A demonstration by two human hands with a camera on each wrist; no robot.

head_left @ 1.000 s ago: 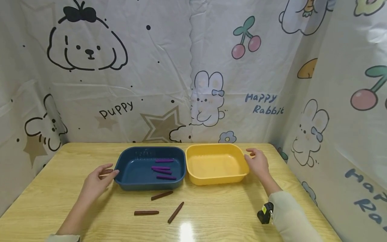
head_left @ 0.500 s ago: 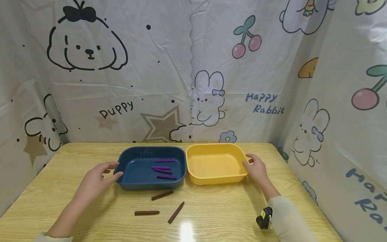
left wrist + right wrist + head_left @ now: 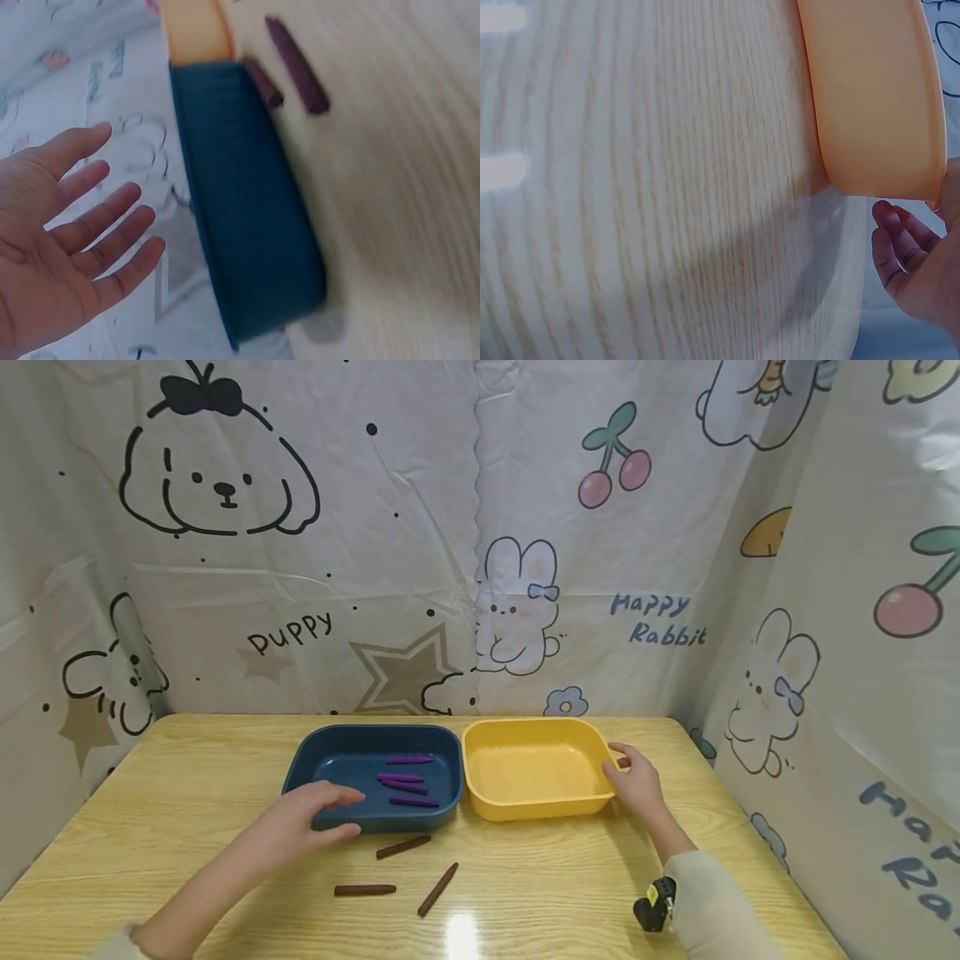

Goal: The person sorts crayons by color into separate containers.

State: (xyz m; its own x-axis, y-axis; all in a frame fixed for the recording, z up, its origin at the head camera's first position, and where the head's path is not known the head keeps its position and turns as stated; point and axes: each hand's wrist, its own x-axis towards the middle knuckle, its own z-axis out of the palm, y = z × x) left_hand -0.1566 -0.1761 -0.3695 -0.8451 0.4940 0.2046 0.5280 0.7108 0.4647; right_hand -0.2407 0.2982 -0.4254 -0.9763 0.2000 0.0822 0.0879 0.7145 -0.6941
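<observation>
My left hand (image 3: 303, 822) hovers with spread fingers over the front left of the blue tray (image 3: 330, 743), holding nothing. In the left wrist view its bare palm (image 3: 45, 262) faces the tray's outer side (image 3: 247, 202), apart from it. My right hand (image 3: 637, 781) grips the right end of the yellow tray (image 3: 536, 768), thumb over the rim and curled fingers (image 3: 900, 247) beneath, against or close to the outer wall. Several purple crayons (image 3: 408, 760) lie in the blue tray. Three brown crayons (image 3: 403, 847) lie on the table in front.
Both trays stand side by side, touching, near the back of the wooden table (image 3: 525, 877). A printed curtain (image 3: 420, 527) closes off the back and sides. Something small and black (image 3: 654, 906) is strapped at the right wrist.
My left hand has come off the blue tray's left end and moved right, over its front. My right hand dropped slightly along the yellow tray's end, then stayed there.
</observation>
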